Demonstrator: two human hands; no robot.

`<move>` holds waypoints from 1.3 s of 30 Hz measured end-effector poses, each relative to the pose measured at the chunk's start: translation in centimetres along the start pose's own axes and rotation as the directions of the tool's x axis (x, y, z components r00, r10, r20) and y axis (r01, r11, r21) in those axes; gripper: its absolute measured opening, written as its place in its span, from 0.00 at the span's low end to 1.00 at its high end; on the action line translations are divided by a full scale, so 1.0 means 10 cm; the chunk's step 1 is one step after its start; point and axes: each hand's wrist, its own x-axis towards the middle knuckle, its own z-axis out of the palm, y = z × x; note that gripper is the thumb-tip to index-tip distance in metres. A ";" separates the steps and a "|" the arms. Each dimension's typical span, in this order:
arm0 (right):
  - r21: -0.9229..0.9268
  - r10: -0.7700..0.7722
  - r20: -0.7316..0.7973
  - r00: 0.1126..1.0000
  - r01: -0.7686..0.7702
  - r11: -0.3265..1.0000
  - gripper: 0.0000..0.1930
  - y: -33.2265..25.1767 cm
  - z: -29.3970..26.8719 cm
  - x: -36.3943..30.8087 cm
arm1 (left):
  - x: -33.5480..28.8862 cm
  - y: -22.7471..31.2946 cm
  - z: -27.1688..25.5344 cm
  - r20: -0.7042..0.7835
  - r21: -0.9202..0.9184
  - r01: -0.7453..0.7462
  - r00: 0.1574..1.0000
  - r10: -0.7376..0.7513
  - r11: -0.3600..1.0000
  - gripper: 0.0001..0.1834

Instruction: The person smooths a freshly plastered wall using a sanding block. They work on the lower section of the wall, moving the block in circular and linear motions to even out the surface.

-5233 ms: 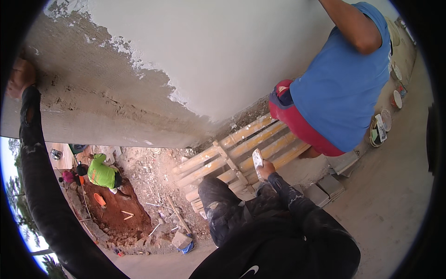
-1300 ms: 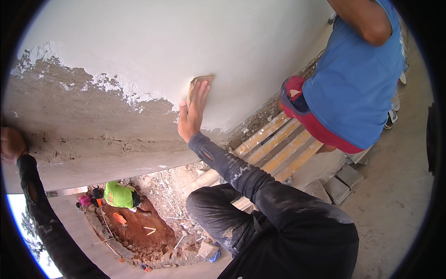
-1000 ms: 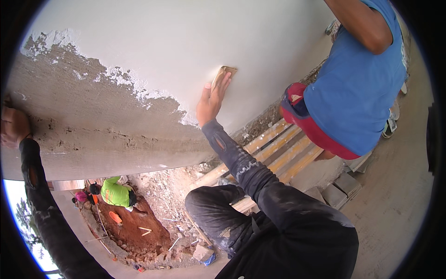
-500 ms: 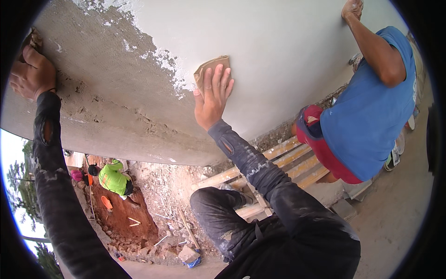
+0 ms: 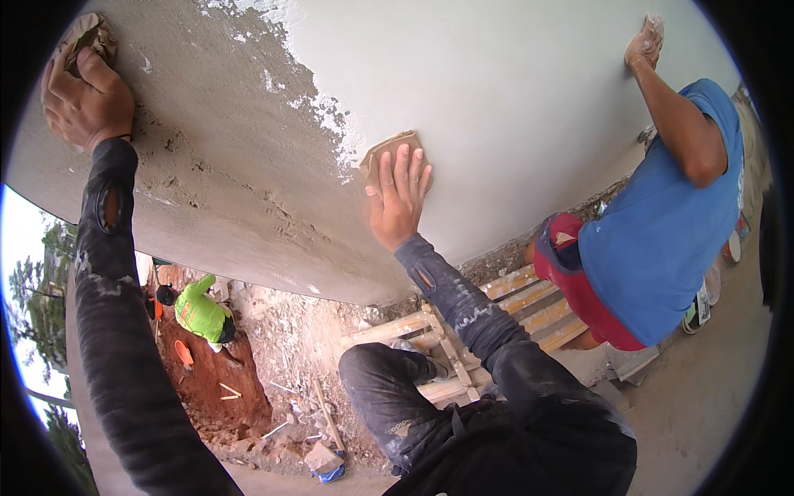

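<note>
Against the curved wall (image 5: 496, 99), my right hand (image 5: 397, 202) lies with extended fingers over a folded piece of brown paper (image 5: 382, 153), pressing it on the white coat beside its ragged edge. Higher up at the far left, my left hand (image 5: 89, 103) curls its fingers around a crumpled brown sheet (image 5: 95, 35) against the bare grey plaster (image 5: 207, 107). Fingers partly hide that sheet. Both forearms wear dark, dust-marked sleeves.
A co-worker in a blue shirt (image 5: 662, 223) stands close at right, one hand (image 5: 645, 45) on the wall. Wooden slats (image 5: 542, 318) lie below my right arm. Lower down, a person in bright green (image 5: 201, 310) is beside a red-earth pit (image 5: 215, 388) and rubble.
The view has tilted, so the wall and both people sit differently in it. My left hand and its sheet show more fully. My right hand, still on the paper, appears lower and farther right.
</note>
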 end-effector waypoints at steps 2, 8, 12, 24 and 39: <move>-0.111 -0.009 0.079 0.997 0.018 0.994 0.33 0.40 -0.12 -0.26 | -0.17 0.08 0.09 -0.025 -0.003 0.052 0.998 -0.052 0.999 0.21; -0.043 0.030 -0.149 0.988 -0.037 0.998 0.31 0.10 -0.26 0.42 | -0.12 0.04 0.03 -0.008 -0.013 0.037 0.999 -0.037 0.999 0.21; -0.067 -0.106 -0.074 0.992 0.101 0.993 0.32 -0.03 -0.23 0.54 | -0.14 0.03 0.04 -0.017 0.014 0.030 0.999 -0.030 0.999 0.19; -0.094 -0.165 -0.018 0.986 0.163 0.982 0.31 -0.08 -0.36 0.74 | -0.10 0.04 0.04 -0.040 0.020 0.010 0.999 -0.009 1.000 0.19; -0.188 -0.279 0.155 0.948 0.306 0.933 0.32 0.40 -0.56 0.46 | -0.13 -0.05 0.12 -0.098 0.034 0.025 0.995 -0.021 0.999 0.21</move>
